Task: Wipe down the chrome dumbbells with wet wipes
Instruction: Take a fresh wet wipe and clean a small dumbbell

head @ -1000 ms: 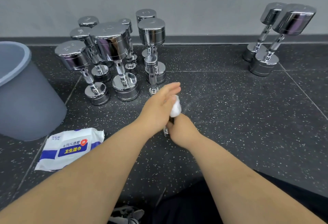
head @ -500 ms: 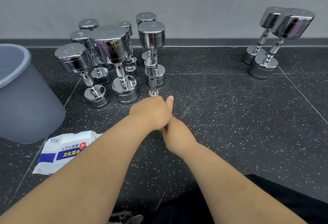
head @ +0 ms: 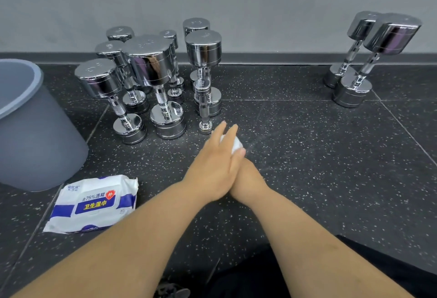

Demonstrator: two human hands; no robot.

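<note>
The wet wipe (head: 237,144) is pressed under the left hand (head: 216,167), fingers straight, just beside the standing chrome dumbbells (head: 151,66) — the grip of the right hand (head: 248,179) cannot be told. Firm, even pressure should be applied, and the wipe worked round every face.

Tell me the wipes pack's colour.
The soft plastic wet wipes pack is white with blue bands; head view.

You see ten chrome dumbbells (head: 151,61) (eight grouped at the left, two at the right), one grey bin (head: 35,132), one pack of wet wipes (head: 94,203), one white wipe (head: 237,144), your left hand (head: 212,170) and right hand (head: 249,179).
</note>
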